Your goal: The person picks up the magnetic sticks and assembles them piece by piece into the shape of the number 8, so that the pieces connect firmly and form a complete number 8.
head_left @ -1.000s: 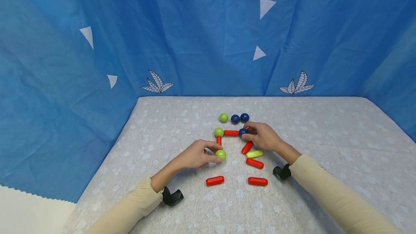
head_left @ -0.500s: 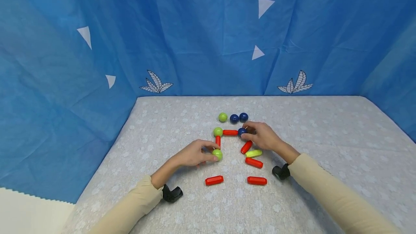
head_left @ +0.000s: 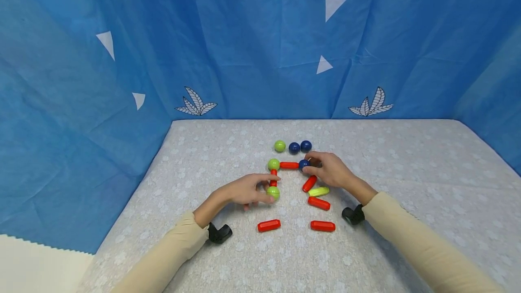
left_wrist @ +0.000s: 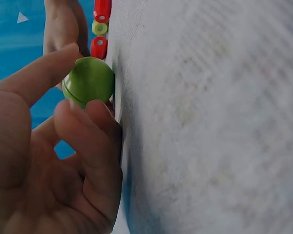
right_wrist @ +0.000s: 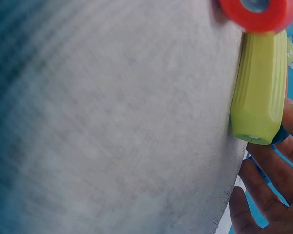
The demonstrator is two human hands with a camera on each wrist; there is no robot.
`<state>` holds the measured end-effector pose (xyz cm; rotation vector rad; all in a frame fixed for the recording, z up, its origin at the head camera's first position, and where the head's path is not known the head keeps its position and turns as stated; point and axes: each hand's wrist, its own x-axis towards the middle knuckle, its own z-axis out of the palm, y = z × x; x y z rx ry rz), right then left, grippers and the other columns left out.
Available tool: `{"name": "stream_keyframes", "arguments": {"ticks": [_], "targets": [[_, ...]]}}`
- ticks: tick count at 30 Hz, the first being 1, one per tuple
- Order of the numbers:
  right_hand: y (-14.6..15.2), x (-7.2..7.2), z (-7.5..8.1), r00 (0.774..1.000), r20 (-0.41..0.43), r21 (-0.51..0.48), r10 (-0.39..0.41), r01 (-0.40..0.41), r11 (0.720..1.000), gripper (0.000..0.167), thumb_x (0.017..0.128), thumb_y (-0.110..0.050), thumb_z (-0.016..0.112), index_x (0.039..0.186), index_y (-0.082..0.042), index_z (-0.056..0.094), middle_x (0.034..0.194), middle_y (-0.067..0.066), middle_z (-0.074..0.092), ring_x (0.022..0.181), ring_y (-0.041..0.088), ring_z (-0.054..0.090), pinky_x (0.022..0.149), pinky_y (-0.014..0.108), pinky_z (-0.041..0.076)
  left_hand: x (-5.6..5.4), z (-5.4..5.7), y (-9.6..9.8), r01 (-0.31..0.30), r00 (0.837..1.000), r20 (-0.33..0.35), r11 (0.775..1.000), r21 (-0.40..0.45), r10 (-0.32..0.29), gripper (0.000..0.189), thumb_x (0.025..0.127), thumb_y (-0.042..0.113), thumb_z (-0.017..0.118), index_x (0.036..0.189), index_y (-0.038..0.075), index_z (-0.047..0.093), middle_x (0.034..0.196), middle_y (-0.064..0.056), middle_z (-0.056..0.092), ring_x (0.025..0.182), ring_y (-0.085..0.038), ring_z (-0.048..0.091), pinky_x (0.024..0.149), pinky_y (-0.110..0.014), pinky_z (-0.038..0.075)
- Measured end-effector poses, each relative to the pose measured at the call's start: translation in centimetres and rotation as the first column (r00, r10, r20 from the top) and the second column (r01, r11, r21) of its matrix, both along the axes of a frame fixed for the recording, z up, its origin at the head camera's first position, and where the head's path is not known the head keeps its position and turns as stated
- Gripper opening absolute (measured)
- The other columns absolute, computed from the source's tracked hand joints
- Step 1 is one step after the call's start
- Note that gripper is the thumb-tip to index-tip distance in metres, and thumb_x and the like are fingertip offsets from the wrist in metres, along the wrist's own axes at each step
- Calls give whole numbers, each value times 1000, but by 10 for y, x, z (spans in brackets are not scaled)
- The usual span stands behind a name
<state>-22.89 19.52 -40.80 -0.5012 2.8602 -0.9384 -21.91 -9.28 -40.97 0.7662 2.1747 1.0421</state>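
Note:
My left hand (head_left: 246,189) is around a green ball (head_left: 272,192). In the head view its index finger stretches past the ball over a red rod (head_left: 273,180), while the thumb tip lies against the ball's near side. The left wrist view shows this green ball (left_wrist: 90,80) between the thumb and other fingers. My right hand (head_left: 333,171) pinches a blue ball (head_left: 303,165); in its wrist view a yellow-green rod (right_wrist: 259,92) covers much of that. Another red rod (head_left: 289,165) joins the blue ball to a second green ball (head_left: 273,164), which meets the first rod.
Behind the joined pieces sit a loose green ball (head_left: 279,146) and two blue balls (head_left: 294,148). The yellow-green rod and two red rods (head_left: 319,203) lie near my right hand. Closer to me are two more red rods, left (head_left: 269,225) and right (head_left: 323,226).
The near green ball shifts left to line up with the red rod's end. My left index finger then lifts away from it, widening the gap to the thumb. My right hand stays put.

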Motion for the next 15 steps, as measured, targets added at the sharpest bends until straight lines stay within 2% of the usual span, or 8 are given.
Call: {"name": "stream_keyframes", "arguments": {"ticks": [4, 9, 15], "targets": [[0, 0, 0, 1000, -4, 1, -1, 1, 1000, 32, 94, -22, 70, 120, -5, 65, 103, 9, 68, 93, 25, 60, 85, 45, 51, -2, -1, 2, 15, 1000, -17, 1000, -11, -15, 64, 88, 33, 77, 145, 20, 50, 109, -3, 54, 46, -14, 48, 42, -32, 49], [0, 1, -1, 1000, 0, -3, -6, 6, 1000, 32, 94, -22, 70, 121, -5, 64, 104, 10, 68, 93, 25, 60, 85, 45, 51, -4, -3, 2, 12, 999, -45, 1000, 7, -11, 58, 87, 31, 78, 139, 19, 56, 113, -3, 53, 43, -15, 49, 43, -33, 50], [-1, -1, -1, 1000, 5, 6, -13, 13, 1000, 33, 94, -23, 70, 120, -5, 64, 103, 9, 68, 92, 25, 59, 84, 45, 51, -5, -1, 3, 40, 995, -92, 999, -31, -43, 56, 88, 30, 77, 140, 21, 57, 115, -1, 53, 48, -13, 48, 43, -33, 51]]}}
